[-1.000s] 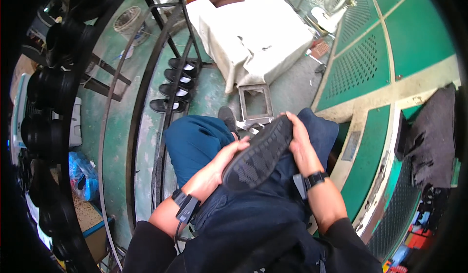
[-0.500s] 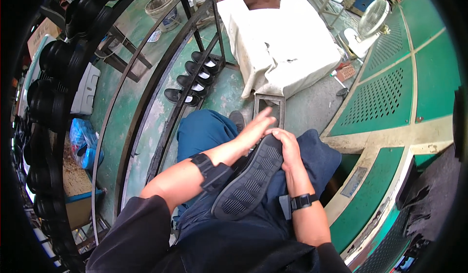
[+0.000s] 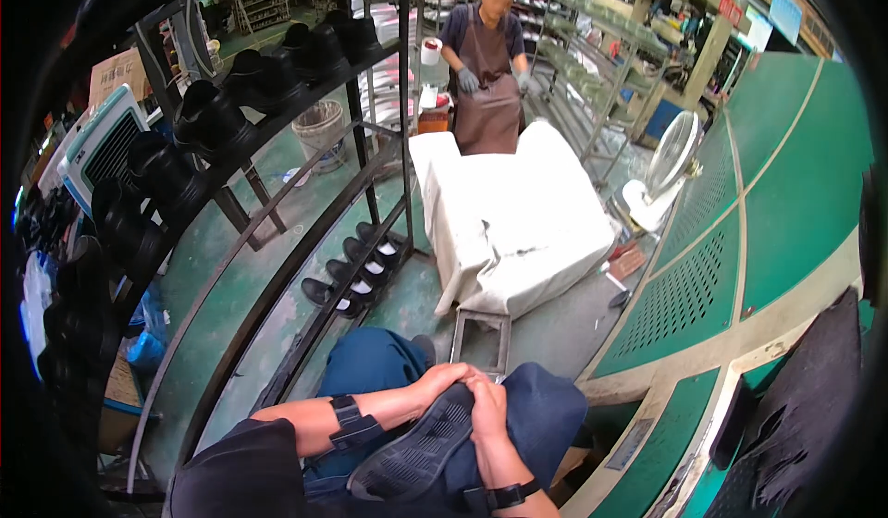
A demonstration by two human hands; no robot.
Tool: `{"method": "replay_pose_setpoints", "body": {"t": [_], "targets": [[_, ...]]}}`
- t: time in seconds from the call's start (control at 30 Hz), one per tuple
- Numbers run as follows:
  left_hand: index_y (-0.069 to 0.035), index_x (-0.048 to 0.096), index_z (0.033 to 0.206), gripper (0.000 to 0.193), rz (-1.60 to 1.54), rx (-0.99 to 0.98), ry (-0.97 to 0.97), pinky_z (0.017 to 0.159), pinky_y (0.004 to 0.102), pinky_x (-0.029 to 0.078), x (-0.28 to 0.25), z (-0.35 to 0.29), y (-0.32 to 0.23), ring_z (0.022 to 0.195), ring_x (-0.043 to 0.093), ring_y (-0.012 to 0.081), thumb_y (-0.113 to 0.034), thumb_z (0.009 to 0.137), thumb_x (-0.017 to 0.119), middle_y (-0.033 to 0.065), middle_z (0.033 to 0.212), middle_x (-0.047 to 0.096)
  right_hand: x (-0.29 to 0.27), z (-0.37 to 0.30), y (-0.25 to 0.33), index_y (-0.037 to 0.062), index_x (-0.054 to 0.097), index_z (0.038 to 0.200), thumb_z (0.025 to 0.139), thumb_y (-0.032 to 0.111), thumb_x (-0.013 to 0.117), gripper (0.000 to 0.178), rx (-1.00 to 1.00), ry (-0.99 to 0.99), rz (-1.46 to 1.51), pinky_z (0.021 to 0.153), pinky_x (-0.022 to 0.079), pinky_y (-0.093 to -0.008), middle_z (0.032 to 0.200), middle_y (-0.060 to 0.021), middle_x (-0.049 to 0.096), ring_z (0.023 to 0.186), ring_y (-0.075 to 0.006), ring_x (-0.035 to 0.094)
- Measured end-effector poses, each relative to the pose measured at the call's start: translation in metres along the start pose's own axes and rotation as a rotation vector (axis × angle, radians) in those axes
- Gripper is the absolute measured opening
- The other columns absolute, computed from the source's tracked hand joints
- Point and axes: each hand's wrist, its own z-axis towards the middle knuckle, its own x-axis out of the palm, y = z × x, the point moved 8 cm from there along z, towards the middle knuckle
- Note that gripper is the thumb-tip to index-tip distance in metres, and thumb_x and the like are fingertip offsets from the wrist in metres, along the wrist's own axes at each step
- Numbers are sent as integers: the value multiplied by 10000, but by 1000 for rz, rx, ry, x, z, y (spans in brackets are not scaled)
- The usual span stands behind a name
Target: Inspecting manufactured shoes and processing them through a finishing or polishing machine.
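Observation:
A black shoe (image 3: 407, 458) lies aslant across my lap, its ridged dark sole turned up toward me. Both hands close round its far end. My left hand (image 3: 442, 384) reaches in from the left with bent fingers at the tip, meeting the other hand there. On the right side, my right hand (image 3: 487, 407) wraps the same end, its thumb side toward the sole. The shoe's upper is mostly hidden beneath the sole and my hands. Each of my wrists or forearms carries a dark strap.
A black rack (image 3: 250, 231) with rows of black shoes curves along the left. Ahead stand a white cloth-covered block (image 3: 518, 213) and a small metal frame (image 3: 481, 340). Beyond, a person (image 3: 486, 65) wears an apron and gloves. A fan (image 3: 666, 162) and green panels (image 3: 684, 287) flank the right.
The view has tipped up, bringing the person in the apron into sight. My left hand, blurred with spread fingers before, now closes at the shoe's end beside my right hand.

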Motion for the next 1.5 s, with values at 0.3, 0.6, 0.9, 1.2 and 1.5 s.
{"method": "replay_pose_setpoints", "body": {"t": [0.3, 0.6, 0.9, 1.2, 1.5], "targets": [[34, 708, 1132, 368, 65, 62, 26, 996, 304, 463, 14, -16, -17, 1097, 644, 179, -217, 982, 484, 113, 1160, 709, 11, -15, 24, -76, 724, 859, 894, 89, 552, 240, -46, 19, -142, 749, 472, -256, 859, -38, 706, 791, -116, 633], [28, 701, 1117, 371, 403, 360, 175, 950, 310, 464, 37, -29, -43, 1049, 653, 184, -214, 929, 493, 128, 1102, 722, 26, -33, 59, -87, 729, 982, 883, 77, 540, 270, -171, 153, -199, 839, 466, -267, 967, -97, 725, 939, -152, 642], [-39, 510, 1438, 486, 253, 286, 206, 1172, 313, 254, 33, -34, -62, 1391, 411, 195, -289, 1026, 450, 95, 1471, 499, -21, 31, 41, -49, 693, 914, 964, 402, 413, 533, 81, -104, -12, 823, 556, -372, 894, -171, 717, 828, -289, 691], [59, 539, 1352, 687, 256, 780, 136, 1181, 403, 289, 44, -80, -87, 1364, 477, 292, -488, 1018, 291, 190, 1409, 547, -55, 71, 13, -19, 618, 1145, 913, 705, 381, 796, 203, -182, 484, 957, 505, -448, 1120, -196, 655, 1020, -333, 633], [68, 604, 1257, 856, 140, 829, 68, 1122, 430, 371, 24, -90, -88, 1270, 567, 343, -624, 958, 200, 222, 1293, 629, -28, 46, 33, -5, 661, 1039, 955, 588, 377, 663, 82, -310, 421, 924, 526, -434, 1070, -157, 696, 979, -291, 658]]}}
